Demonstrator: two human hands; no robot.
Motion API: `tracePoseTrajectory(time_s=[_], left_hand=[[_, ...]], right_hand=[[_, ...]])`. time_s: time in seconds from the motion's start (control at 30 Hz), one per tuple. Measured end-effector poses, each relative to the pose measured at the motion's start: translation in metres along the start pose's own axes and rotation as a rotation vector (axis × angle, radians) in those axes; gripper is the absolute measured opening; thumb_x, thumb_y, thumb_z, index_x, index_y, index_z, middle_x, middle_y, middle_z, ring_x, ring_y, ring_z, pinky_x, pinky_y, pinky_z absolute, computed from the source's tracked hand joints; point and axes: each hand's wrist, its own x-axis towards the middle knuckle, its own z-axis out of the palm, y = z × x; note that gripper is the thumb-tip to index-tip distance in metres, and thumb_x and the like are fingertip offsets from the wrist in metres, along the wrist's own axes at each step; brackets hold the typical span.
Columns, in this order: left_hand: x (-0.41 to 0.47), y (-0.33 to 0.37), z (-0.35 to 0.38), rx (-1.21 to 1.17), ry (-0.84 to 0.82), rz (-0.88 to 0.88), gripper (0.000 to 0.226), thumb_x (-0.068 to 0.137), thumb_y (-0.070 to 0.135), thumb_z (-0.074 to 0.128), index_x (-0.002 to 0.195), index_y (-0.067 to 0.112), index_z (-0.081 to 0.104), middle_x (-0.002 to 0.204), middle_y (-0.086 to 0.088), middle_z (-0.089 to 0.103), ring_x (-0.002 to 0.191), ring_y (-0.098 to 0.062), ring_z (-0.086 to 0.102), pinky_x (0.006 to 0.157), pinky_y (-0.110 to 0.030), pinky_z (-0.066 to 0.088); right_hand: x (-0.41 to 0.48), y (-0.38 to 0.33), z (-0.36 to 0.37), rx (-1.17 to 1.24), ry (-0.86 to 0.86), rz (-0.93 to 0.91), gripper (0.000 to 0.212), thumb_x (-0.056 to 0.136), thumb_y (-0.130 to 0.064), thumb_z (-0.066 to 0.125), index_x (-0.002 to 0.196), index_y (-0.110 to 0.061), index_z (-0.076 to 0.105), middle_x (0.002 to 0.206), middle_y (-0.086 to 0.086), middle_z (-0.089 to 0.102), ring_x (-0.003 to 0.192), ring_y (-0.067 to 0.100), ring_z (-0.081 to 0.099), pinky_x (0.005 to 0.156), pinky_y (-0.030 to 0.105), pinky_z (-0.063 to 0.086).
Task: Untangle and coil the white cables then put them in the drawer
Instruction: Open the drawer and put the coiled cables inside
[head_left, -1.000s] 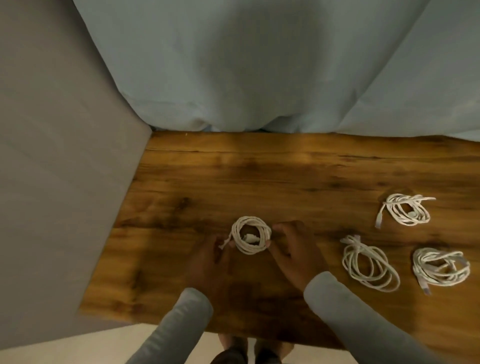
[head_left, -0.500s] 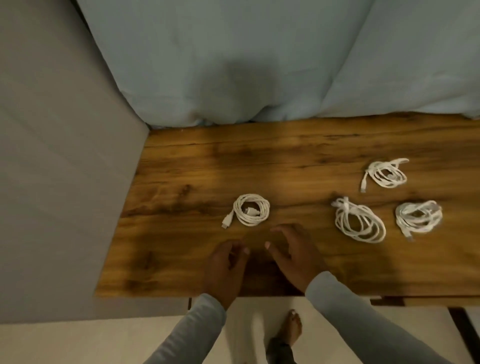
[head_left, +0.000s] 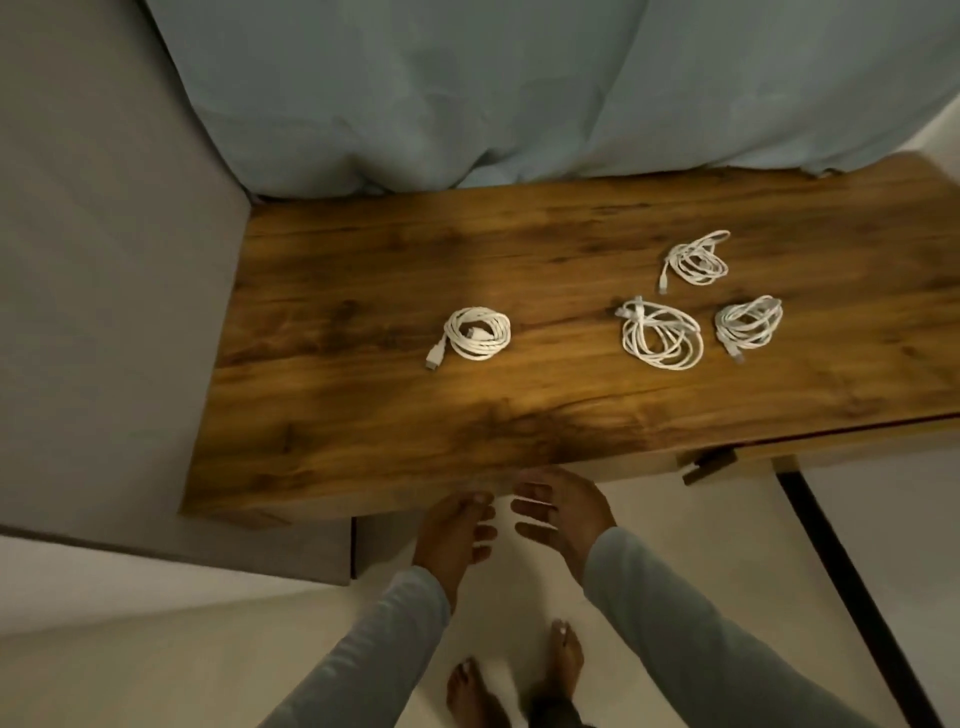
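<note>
Head view: a wooden table (head_left: 363, 291) stands against a pale curtain (head_left: 467, 93), four coiled white cables on top. One coil (head_left: 477, 332) lies mid-table; three coils (head_left: 662, 335) cluster well to its right. Below the near edge, the left hand (head_left: 452, 530) and right hand (head_left: 563, 512) hover empty, fingers loosely spread.

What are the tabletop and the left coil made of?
Tabletop: brown wood grain with dark knots, satin glare; probably laminate or veneer, can't tell which. Left coil: white cable, smooth jacket, likely plastic or rubber, with a moulded plug.
</note>
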Motion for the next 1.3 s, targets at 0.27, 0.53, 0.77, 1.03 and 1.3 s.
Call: tracePoseTrajectory(time_s=[0.27,0.53,0.77,1.03,1.3], left_hand=[[0.067,-0.045,-0.001,-0.838,-0.009,-0.310,0.082,0.097,0.070,0.029,0.152,0.009,0.034,0.152,-0.015,0.046,0.136,-0.035,0.045,0.104,-0.052,0.041],[0.112,-0.082,0.008,-1.026,0.007,-0.150,0.107,0.074,0.091,0.034,0.152,0.018,0.038,0.158,-0.011,0.039,0.144,-0.033,0.037,0.109,-0.054,0.035],[0.118,-0.095,0.008,-1.058,-0.118,0.020,0.100,0.084,0.085,0.030,0.157,0.017,0.027,0.161,-0.012,0.033,0.144,-0.034,0.038,0.108,-0.054,0.035],[0.077,-0.153,0.004,-1.096,-0.140,0.029,0.106,0.078,0.088,0.039,0.157,0.018,0.027,0.160,-0.013,0.035,0.142,-0.035,0.041,0.099,-0.054,0.046],[-0.029,-0.249,0.004,-1.100,-0.076,-0.002,0.102,0.083,0.084,0.038,0.155,0.013,0.031,0.155,-0.014,0.041,0.139,-0.035,0.043,0.110,-0.056,0.039]], right_hand=[[0.077,0.038,-0.016,0.720,0.022,0.182,0.089,0.082,-0.080,0.038,0.135,-0.009,0.044,0.134,0.026,0.052,0.121,0.047,0.052,0.105,0.063,0.040],[0.125,0.065,-0.033,0.816,0.033,0.091,0.103,0.074,-0.086,0.040,0.147,-0.014,0.039,0.153,0.017,0.040,0.139,0.039,0.040,0.113,0.060,0.033],[0.136,0.077,-0.043,0.898,-0.102,0.044,0.114,0.071,-0.086,0.049,0.156,-0.016,0.023,0.162,0.014,0.027,0.148,0.035,0.028,0.115,0.060,0.029],[0.091,0.126,-0.071,0.886,-0.109,0.046,0.115,0.072,-0.086,0.049,0.158,-0.016,0.016,0.164,0.015,0.020,0.149,0.036,0.024,0.114,0.059,0.029],[0.003,0.218,-0.124,0.904,-0.097,0.091,0.112,0.073,-0.088,0.043,0.155,-0.014,0.024,0.161,0.018,0.026,0.146,0.039,0.030,0.113,0.061,0.029]])
